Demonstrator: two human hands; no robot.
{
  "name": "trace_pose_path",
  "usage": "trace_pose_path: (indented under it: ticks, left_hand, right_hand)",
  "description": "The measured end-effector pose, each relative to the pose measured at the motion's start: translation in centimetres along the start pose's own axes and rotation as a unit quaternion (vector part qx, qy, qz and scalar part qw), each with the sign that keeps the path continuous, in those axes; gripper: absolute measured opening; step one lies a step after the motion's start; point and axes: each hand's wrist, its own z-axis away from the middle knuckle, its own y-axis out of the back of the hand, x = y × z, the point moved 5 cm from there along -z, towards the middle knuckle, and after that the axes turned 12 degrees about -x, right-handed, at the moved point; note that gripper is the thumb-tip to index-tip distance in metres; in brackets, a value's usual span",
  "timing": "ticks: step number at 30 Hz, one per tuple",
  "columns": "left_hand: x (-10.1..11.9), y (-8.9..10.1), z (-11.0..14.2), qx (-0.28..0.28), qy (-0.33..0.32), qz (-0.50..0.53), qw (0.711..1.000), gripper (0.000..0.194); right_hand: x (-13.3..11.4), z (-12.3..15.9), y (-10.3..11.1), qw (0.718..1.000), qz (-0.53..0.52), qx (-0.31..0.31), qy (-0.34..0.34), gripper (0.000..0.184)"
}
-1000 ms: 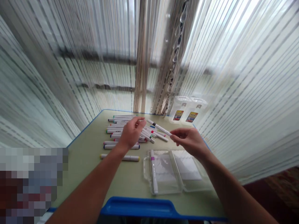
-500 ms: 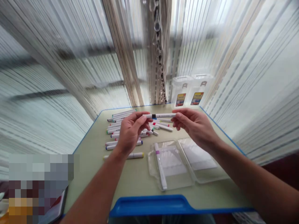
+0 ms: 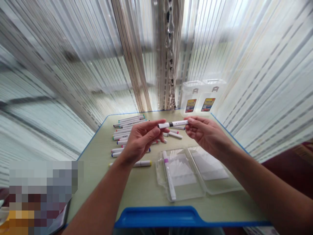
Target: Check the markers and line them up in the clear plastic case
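Note:
A white marker with a black band is held nearly level above the table, its dark tip to the left. My right hand pinches its right end between thumb and fingers. At the dark-tipped end, my left hand has thumb and forefinger closed around it. Below lies an open clear plastic case. One white marker with a purple band rests along the left side of this case. Behind and left of my left hand lie several white markers with coloured ends, partly hidden by that hand.
Two clear plastic cases with yellow labels stand upright at the back right. A yellow-ended marker lies apart from the pile. The table has a blue tray along its front edge. String curtains hang behind.
My right hand has brought the black-banded marker level, and my left hand has come from the pile onto its other end. In the last half second, the marker has turned to show its dark tip.

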Motion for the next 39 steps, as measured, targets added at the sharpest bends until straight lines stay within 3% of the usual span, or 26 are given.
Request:
trace_pose_path:
  ticks: [11, 24, 39]
  left_hand:
    - [-0.2, 0.2, 0.0, -0.009, 0.003, -0.021, 1.000, 0.034]
    - [-0.6, 0.2, -0.1, -0.027, 0.035, 0.018, 0.999, 0.020]
    - [-0.2, 0.2, -0.1, 0.012, 0.039, -0.020, 0.999, 0.030]
  right_hand:
    - [-0.2, 0.2, -0.2, 1.000, -0.004, 0.008, -0.006, 0.018]
    - [-1.0, 0.3, -0.8, 0.999, 0.038, -0.002, 0.034, 0.016]
    - [-1.2, 0.3, -0.4, 0.996, 0.046, 0.004, 0.070, 0.012]
